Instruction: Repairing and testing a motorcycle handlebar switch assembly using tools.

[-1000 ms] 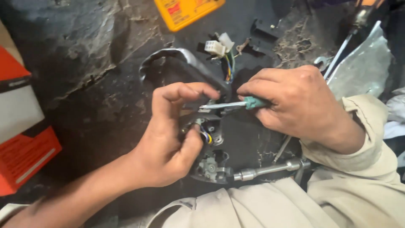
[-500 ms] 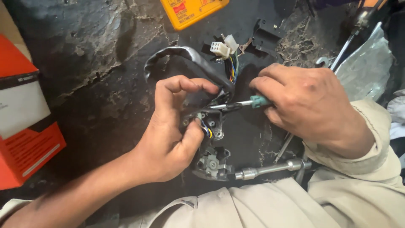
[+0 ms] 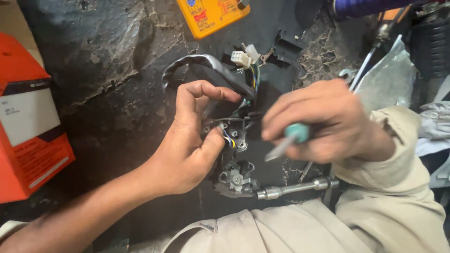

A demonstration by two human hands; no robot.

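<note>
My left hand (image 3: pixel 190 140) grips a small black switch housing (image 3: pixel 234 133) with coloured wires, thumb and fingers pinching its left edge. A sleeved cable (image 3: pixel 206 63) loops from it up to a white plug connector (image 3: pixel 243 57). My right hand (image 3: pixel 323 122), blurred by motion, holds a screwdriver with a teal handle (image 3: pixel 293 138); its metal shaft points down and left, lifted away from the housing. A second dark housing part with a round gear-like piece (image 3: pixel 234 175) lies just below my left thumb.
A chrome socket extension bar (image 3: pixel 293 187) lies by my knee. An orange box (image 3: pixel 28 126) stands at the left, a yellow meter (image 3: pixel 213 14) at the top. A silvery plastic bag (image 3: pixel 389 79) and tools lie at the right. The floor is dark and grimy.
My right hand has drawn the screwdriver back from the housing and swung its tip downward. My left hand stays pinched on the housing, nearly still.
</note>
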